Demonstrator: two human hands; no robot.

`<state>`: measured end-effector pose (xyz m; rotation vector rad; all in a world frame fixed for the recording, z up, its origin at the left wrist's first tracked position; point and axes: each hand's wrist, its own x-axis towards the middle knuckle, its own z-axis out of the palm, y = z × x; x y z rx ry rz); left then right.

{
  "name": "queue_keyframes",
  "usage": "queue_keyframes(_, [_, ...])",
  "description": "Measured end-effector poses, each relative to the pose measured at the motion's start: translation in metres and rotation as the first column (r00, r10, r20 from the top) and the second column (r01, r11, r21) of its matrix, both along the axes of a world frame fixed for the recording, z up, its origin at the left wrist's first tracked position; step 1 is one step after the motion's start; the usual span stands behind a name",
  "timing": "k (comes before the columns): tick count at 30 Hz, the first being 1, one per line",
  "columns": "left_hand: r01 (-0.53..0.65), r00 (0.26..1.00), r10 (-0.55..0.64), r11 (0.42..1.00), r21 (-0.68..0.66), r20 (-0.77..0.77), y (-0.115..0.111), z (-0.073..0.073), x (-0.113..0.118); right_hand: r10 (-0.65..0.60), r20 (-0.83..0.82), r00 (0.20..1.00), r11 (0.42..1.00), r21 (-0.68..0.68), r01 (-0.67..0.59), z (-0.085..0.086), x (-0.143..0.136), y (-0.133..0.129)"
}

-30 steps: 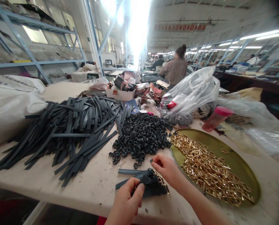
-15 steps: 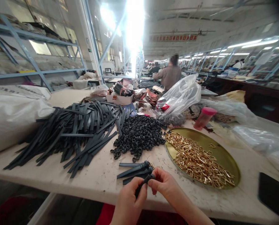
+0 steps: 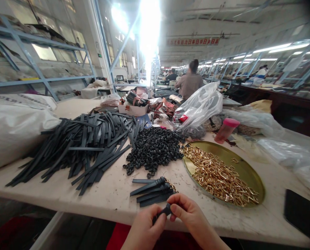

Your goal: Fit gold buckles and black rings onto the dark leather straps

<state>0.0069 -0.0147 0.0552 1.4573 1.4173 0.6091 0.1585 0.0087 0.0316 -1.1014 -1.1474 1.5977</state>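
A short black strap [image 3: 165, 210] is held at the table's front edge, a raised band near its end. My left hand [image 3: 146, 224] is closed around it, thumb on top. From the other side my right hand [image 3: 188, 213] pinches the strap's tip; whether a buckle sits under those fingers is hidden. Just beyond lie several black straps with gold buckles [image 3: 153, 191], side by side. Behind them is a heap of small black loops [image 3: 156, 149]. To the right, gold buckles [image 3: 220, 177] cover much of a round gold tray [image 3: 259, 194].
Long loose black straps [image 3: 92, 139] are heaped on the left, beside a white sack [image 3: 16, 128]. A pink-lidded jar [image 3: 226, 131] and a clear plastic bag [image 3: 200, 107] stand behind the tray. A dark flat object [image 3: 302, 215] lies at right. Another person [image 3: 191, 83] sits farther back.
Both hands have shifted slightly down toward me with the strap, and more of the buckled straps shows. The strap's banded end is now more visible between my fingers.
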Motion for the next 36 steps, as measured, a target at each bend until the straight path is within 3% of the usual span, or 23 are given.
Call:
queue_keyframes(4, [-0.051, 0.997, 0.052, 0.999, -0.019, 0.050, 0.003, -0.005, 0.002, 0.069, -0.029, 0.997, 0.996, -0.060, -0.070, -0.006, -0.005, 0.003])
queue_keyframes(7, [-0.100, 0.991, 0.099, 0.995, 0.000, 0.088, 0.005, -0.004, 0.004, 0.044, -0.084, 0.995, 0.995, -0.081, -0.051, -0.011, -0.008, 0.004])
queue_keyframes(12, [-0.007, 0.973, 0.013, 1.000, -0.027, 0.230, 0.008, 0.006, 0.001, -0.063, -0.067, 0.996, 0.990, -0.132, 0.054, -0.009, -0.009, 0.001])
queue_keyframes(18, [-0.058, 0.943, 0.090, 0.992, -0.108, 0.321, 0.011, -0.003, -0.002, -0.002, -0.248, 0.969, 0.985, -0.170, -0.041, -0.013, -0.016, -0.005])
queue_keyframes(20, [-0.050, 0.951, 0.084, 0.992, -0.120, 0.296, 0.013, -0.005, -0.003, -0.006, -0.276, 0.961, 0.986, -0.159, -0.040, -0.015, -0.016, -0.005])
queue_keyframes(23, [-0.016, 0.981, 0.037, 0.994, -0.108, 0.191, 0.014, -0.004, -0.005, -0.031, -0.317, 0.948, 0.967, -0.248, -0.052, -0.015, -0.014, -0.004])
queue_keyframes(28, [-0.004, 0.998, -0.002, 0.995, -0.103, -0.062, 0.014, 0.001, -0.012, 0.069, -0.452, 0.890, 0.896, -0.364, -0.254, -0.022, -0.015, -0.011])
queue_keyframes(31, [0.027, 0.974, -0.046, 0.996, -0.090, -0.222, 0.013, 0.005, -0.014, 0.052, -0.523, 0.851, 0.876, -0.385, -0.290, -0.031, -0.016, -0.018])
queue_keyframes(36, [0.027, 0.981, -0.038, 0.998, -0.063, -0.193, 0.004, 0.012, -0.013, 0.059, -0.539, 0.840, 0.907, -0.322, -0.271, -0.029, -0.014, -0.027])
